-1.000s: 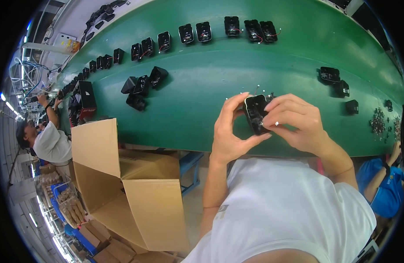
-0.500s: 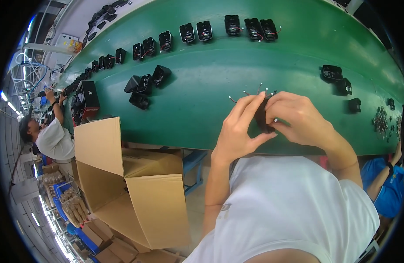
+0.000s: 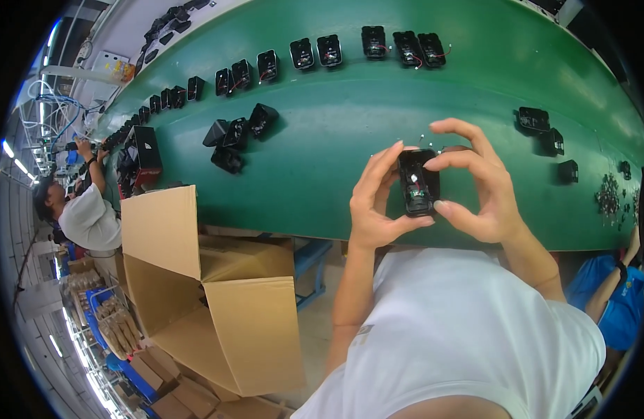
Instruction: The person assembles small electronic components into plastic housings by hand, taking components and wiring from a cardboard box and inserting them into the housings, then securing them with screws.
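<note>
A small black plastic housing sits upright between both hands, just above the near edge of the green conveyor belt. Its open face is turned toward the wearer, showing a little circuit board and some wiring inside, so it looks unfinished, with no cover on it yet. The left hand wraps the housing's left side, thumb under the bottom edge and fingers up along the top corner. The right hand pinches it from the right with thumb and forefinger, while the other fingers are spread loosely above it.

Just left of the hands, a cluster of four similar black housings lies loosely on the belt (possibly waiting their turn). Along the far edge, a row of open housings stretches away; about ten are clear before they blur into the distance. To the right, three more black pieces lie apart, and a scatter of small dark parts lies near the belt's right end.

Below the belt stands one open cardboard box. A co-worker in white works at the far left, and a blue sleeve shows at the right.
</note>
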### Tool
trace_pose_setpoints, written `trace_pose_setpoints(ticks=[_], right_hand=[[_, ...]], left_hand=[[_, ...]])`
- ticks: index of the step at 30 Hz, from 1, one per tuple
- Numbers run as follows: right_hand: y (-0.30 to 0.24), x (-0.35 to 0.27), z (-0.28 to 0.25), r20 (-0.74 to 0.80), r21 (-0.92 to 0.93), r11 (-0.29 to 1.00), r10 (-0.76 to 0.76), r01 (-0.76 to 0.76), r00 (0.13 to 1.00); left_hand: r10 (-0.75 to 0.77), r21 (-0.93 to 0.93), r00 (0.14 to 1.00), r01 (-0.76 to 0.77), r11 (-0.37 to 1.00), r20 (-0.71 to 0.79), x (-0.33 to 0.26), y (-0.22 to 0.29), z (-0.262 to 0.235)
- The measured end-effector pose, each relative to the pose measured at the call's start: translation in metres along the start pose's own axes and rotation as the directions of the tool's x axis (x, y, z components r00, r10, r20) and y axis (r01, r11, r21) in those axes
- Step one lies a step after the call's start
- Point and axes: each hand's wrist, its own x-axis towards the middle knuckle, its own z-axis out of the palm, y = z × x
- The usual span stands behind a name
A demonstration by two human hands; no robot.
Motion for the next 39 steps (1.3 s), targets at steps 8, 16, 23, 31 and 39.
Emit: trace_pose_setpoints(ticks=[8, 16, 23, 31, 39], right_hand=[[0.008, 0.006, 0.004, 0.233, -0.068, 0.998, 0.022, -0.006, 0.972], [0.026, 0.008, -0.023, -0.016, -0.222, 0.975, 0.009, -0.012, 1.0], [0.085, 0.079, -0.121, -0.128, -0.713, 0.697, -0.015, -0.081, 0.992], [0.172, 0.113, -0.132, 0.088, -0.785, 0.618, 0.175, -0.04, 0.981], [0.103, 0.054, -0.095, 0.12, -0.444, 0.896, 0.062, -0.002, 0.991]], left_hand=[[0.146, 0.456, 0.988, -0.15, 0.877, 0.045, 0.006, 0.014, -0.006], [0.177, 0.671, 0.968, -0.249, 0.698, 0.176, 0.043, 0.031, -0.015], [0.189, 0.976, 0.958, 0.206, 0.073, -0.216, 0.056, 0.005, -0.154], [0.009, 0.967, 0.975, 0.217, 0.134, -0.22, 0.057, -0.009, -0.139], [0.1, 0.984, 0.98, 0.167, 0.057, -0.172, 0.048, 0.007, -0.102]])
